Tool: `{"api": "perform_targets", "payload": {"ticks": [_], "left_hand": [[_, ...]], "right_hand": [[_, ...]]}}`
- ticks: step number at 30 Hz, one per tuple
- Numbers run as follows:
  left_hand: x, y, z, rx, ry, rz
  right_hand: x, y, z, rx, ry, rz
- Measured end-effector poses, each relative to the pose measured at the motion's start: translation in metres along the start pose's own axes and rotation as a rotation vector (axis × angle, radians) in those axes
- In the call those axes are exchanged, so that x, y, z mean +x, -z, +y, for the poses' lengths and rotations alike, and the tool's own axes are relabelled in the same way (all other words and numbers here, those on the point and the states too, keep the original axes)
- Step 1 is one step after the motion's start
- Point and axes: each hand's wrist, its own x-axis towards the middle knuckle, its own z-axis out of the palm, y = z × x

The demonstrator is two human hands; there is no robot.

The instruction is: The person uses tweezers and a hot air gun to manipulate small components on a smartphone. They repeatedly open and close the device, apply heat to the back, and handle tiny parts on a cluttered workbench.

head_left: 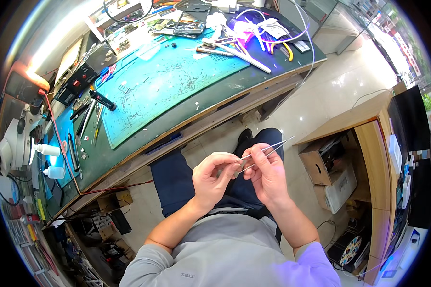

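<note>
Over my lap, a pair of thin metal tweezers [282, 142] is held in my right hand [269, 178], fingers closed round it and its slim end sticking out up and to the right. My left hand [210, 177] is closed in a pinch at the lower-left end of the tweezers, close against my right fingertips; what exactly sits between those left fingers is hidden. Both hands are off the workbench, between its front edge and my body.
The green bench [234, 85] carries a blue mat [153, 95], a black screwdriver-like tool [103, 99], piled tools and phone parts [189, 28], a black power unit [76, 81] and white bottles [48, 149]. A wooden cabinet [371, 158] with boxes stands at my right.
</note>
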Motion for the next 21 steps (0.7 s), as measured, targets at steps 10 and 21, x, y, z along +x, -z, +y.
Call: {"api": "perform_targets", "payload": {"ticks": [10,21], "left_hand": [[0.007,0.02,-0.007,0.172,-0.212,-0.005],[0.004,0.064,-0.002,0.302,-0.314,0.107]], "right_hand": [[0.001,0.004,0.007,0.278,-0.249,-0.043],[0.007,0.004,0.006,0.279,-0.148,-0.07]]}}
